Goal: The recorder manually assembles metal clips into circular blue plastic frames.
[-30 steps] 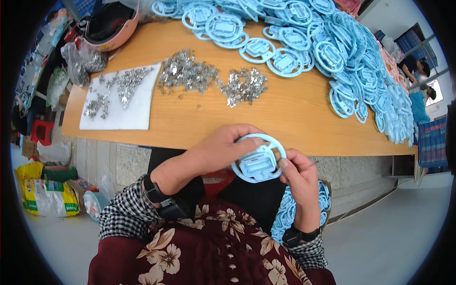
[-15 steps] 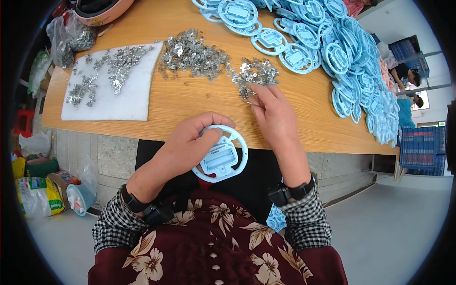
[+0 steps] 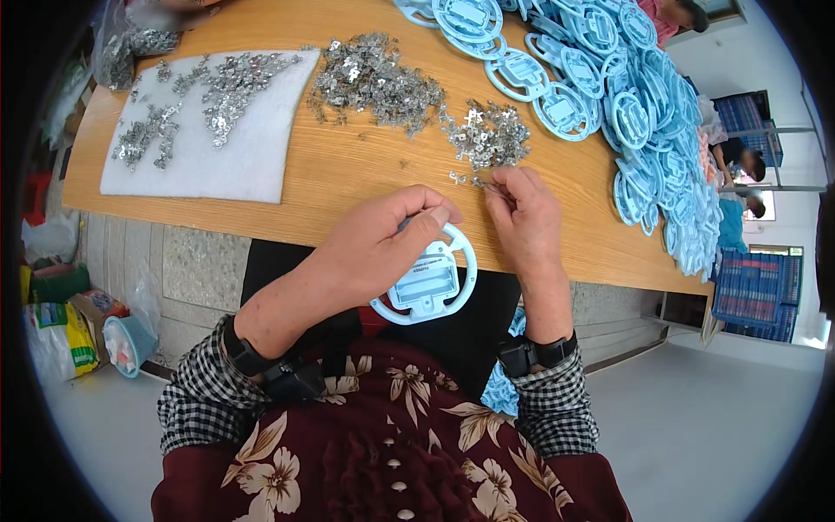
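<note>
My left hand is closed on the upper rim of a light blue plastic toy steering wheel. The wheel hangs over my lap just off the table's front edge, its recessed centre facing up. To its right, my right hand has thumb and fingers pinched together close to the wood. What the pinch holds, if anything, is too small and hidden to make out. Just beyond those fingertips lies a small pile of shiny metal clips, a few of them strayed toward me.
A larger heap of metal clips sits to the left, and more clips rest on a white foam sheet. Many blue steering wheels are piled along the right of the wooden table. A blue bin stands on the floor at left.
My right hand has drawn slightly back from the small clip pile, its fingers curled tighter. My left hand and the steering wheel have shifted a little right, and its thumb has moved up the rim.
</note>
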`<state>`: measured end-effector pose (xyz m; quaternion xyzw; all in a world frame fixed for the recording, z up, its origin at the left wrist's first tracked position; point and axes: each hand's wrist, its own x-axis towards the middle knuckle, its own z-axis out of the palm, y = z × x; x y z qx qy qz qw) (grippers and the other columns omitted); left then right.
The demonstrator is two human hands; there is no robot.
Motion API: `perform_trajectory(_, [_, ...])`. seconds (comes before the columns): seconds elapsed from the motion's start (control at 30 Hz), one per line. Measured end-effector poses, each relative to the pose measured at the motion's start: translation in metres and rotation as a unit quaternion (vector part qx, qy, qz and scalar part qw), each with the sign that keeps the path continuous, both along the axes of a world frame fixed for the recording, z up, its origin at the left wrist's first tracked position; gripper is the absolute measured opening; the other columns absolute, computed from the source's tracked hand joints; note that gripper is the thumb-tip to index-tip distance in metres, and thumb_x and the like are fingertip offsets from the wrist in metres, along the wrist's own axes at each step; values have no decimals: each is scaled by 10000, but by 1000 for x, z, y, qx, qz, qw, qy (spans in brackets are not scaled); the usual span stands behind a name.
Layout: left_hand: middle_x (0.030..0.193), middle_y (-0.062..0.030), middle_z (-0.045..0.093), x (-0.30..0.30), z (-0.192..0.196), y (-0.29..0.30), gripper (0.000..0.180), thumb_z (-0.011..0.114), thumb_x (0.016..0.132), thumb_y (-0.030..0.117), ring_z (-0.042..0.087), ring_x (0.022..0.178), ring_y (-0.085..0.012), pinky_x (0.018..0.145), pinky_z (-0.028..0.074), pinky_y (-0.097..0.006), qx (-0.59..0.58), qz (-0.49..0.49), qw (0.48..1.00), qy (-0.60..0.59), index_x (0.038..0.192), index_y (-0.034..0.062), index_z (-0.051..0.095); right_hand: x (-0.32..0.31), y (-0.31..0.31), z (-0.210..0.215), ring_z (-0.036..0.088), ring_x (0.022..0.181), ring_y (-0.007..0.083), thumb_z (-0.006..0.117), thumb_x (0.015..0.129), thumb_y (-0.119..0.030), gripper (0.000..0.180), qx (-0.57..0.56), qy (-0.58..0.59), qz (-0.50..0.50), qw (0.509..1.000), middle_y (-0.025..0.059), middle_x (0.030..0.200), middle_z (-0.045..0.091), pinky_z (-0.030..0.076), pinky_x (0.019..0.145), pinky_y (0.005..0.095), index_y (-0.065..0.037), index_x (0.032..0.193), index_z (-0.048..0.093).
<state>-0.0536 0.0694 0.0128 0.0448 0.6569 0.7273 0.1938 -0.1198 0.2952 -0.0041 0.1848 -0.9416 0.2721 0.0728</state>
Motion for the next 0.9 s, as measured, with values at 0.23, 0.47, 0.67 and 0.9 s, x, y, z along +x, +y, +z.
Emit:
perform_trajectory(0.23, [923, -18, 677, -5, -11, 7, 305, 481, 1065, 237, 619, 842, -68, 747, 514, -246, -41, 0, 999, 28, 1126, 1, 664, 8, 9, -5, 641, 727, 261, 711, 841, -44, 140, -39, 36, 5, 999, 120, 841, 645, 511, 665, 350, -35, 976, 678])
perform_trajectory(0.47, [891, -19, 680, -9, -11, 11, 314, 481, 1064, 245, 617, 809, -68, 723, 512, -245, -54, -13, 998, 9, 1088, -5, 670, 11, 12, 1, 610, 655, 214, 730, 857, -43, 140, -40, 49, 13, 998, 119, 819, 622, 495, 621, 308, 6, 970, 662])
perform_trajectory(0.67, [878, -14, 674, -4, -11, 10, 301, 482, 1060, 237, 606, 794, -60, 710, 507, -243, -56, 1, 998, 14, 1066, 0, 668, 19, 2, 6, 607, 673, 191, 733, 881, -79, 144, -63, -34, 11, 997, 118, 818, 627, 493, 630, 309, 18, 959, 661])
perform_trajectory(0.9, [905, -4, 668, -3, -14, 10, 280, 486, 1055, 219, 601, 817, -51, 732, 506, -234, -42, 15, 999, 29, 1108, -1, 651, 15, 14, -4, 600, 746, 183, 708, 909, -117, 146, -74, -58, -33, 995, 86, 835, 648, 488, 689, 315, 12, 970, 680])
